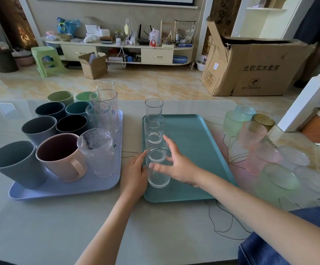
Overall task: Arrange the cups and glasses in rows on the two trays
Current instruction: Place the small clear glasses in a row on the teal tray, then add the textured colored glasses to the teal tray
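Both hands met at the near-left part of the teal tray [203,142]: the right hand [176,167] curled loosely around the nearest clear glass [158,169], thumb across its front and fingers behind its rim, while the left hand [135,173] lay flat and open against the tray's left edge, fingertips touching the same glass.

The worktop [78,226] carried everything, a pale glossy surface with a line drawing under its right half. On its left part sat the lavender tray [59,192], crowded with cups. On that tray two columns of opaque cups ran from the near edge to the far edge: a grey-blue cup [15,165] at the near-left corner, a pink mug [61,157] with its handle toward the camera just beside it, then darker grey, black, navy, teal and green cups behind. Along that tray's right edge stood a frosted clear glass [98,152] and, behind it, tall clear tumblers with red print [105,109].

The teal tray lay at the middle of the worktop, bare except for a single row of clear glasses [154,129] along its left edge, the held glass being nearest; the farthest glass stood at or just past the far edge.

Near the worktop's right edge, off both trays, stood a loose group of textured glasses: pale green [277,180], pink [260,159], another pink [252,136], amber [263,121], and pale green and blue ones [237,119] farther back, with frosted clear pieces [294,155] beside them.
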Motion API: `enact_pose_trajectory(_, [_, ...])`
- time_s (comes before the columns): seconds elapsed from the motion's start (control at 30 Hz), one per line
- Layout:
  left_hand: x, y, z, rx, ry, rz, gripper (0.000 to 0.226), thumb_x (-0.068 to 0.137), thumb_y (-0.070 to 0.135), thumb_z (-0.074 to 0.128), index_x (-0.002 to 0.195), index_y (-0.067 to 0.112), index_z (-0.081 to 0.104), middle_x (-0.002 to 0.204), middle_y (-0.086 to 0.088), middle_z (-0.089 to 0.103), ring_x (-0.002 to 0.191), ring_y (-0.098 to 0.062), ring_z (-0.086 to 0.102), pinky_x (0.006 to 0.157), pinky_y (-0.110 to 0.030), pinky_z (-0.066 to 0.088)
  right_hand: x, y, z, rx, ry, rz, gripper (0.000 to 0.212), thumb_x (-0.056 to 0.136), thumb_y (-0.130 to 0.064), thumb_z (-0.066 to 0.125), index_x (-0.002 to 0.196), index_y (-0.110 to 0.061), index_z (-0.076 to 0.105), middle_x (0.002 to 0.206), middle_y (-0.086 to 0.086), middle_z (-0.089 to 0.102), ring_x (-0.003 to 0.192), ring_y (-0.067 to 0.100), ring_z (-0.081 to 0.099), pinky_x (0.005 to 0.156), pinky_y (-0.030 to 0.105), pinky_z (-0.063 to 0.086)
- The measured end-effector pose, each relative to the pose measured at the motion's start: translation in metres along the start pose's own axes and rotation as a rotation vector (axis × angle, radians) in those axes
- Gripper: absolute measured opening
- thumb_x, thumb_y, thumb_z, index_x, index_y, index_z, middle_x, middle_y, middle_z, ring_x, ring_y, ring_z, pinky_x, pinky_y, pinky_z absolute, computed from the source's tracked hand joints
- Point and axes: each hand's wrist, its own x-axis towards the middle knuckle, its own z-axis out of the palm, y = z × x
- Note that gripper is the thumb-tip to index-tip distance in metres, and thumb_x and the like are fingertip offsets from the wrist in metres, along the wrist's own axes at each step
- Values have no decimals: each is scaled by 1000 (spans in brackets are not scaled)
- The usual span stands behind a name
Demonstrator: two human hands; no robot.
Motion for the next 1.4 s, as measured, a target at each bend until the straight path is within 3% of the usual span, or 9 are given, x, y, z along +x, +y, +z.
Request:
enact_pose_trajectory(0.3, [-2,1,-1,1,-10,-6,54,86,6,47,137,23,47,138,1,53,128,-19,47,106,-36,40,-9,-10,1,-64,-12,7,103,78,-40,72,148,-38,-5,158,-2,5,129,18,44,105,36,41])
enact_pose_trajectory(0.43, [-2,1,-2,15,-14,-61,46,92,16,46,138,22,47,140,2,52,129,-18,46,107,-37,39,-12,-9,-24,-21,107,56,76,91,-42,52,149,-29,3,155,5,19,135,20,38,99,25,32])
enact_pose_trajectory(0.57, [-9,1,-4,35,-50,-81,45,93,21,45,138,23,46,138,1,53,126,-19,48,106,-39,40,-22,22,-73,-620,449,280,53,96,-29,46,140,-7,26,135,23,43,124,36,43,99,37,37])
enact_pose_trajectory(0.73, [-31,5,-12,85,-92,-55,56,83,11,52,139,12,45,139,-8,51,126,-25,47,106,-37,39,-45,66,-85,-936,351,617,45,95,-23,44,130,1,28,132,24,45,119,38,50,94,42,45])
enact_pose_trajectory(0.87, [-40,7,-17,147,-119,-23,59,86,6,47,144,11,36,148,-6,41,132,-24,41,105,-28,34,-55,66,-85,-937,332,560,47,92,1,37,137,0,25,123,18,55,111,32,57,87,38,45])
enact_pose_trajectory(1.0, [-46,7,-19,123,-84,-49,54,89,3,43,142,11,40,147,-7,43,132,-24,43,104,-28,36,-63,70,-82,-958,340,485,18,88,2,41,101,-8,32,70,3,39,85,29,55,68,34,39])
enact_pose_trajectory(1.13, [-63,14,-21,22,71,-113,45,89,7,52,134,9,51,131,-9,59,118,-25,54,94,-25,39,-70,66,-85,-890,264,483,13,93,-4,44,103,-5,36,101,16,58,103,33,59,70,29,37])
enact_pose_trajectory(1.23, [-80,25,-23,13,272,-160,34,86,9,56,120,11,56,105,-5,68,99,-30,61,78,-33,46,-71,60,-93,-847,259,429,27,92,-12,48,118,-4,46,123,16,56,109,33,57,84,34,47])
enact_pose_trajectory(1.4, [-92,59,-25,161,416,120,19,79,8,57,95,16,50,80,1,59,80,-29,61,54,-27,38,-83,27,-118,-738,375,166,32,90,-3,49,118,-13,59,97,5,58,76,17,52,63,24,39])
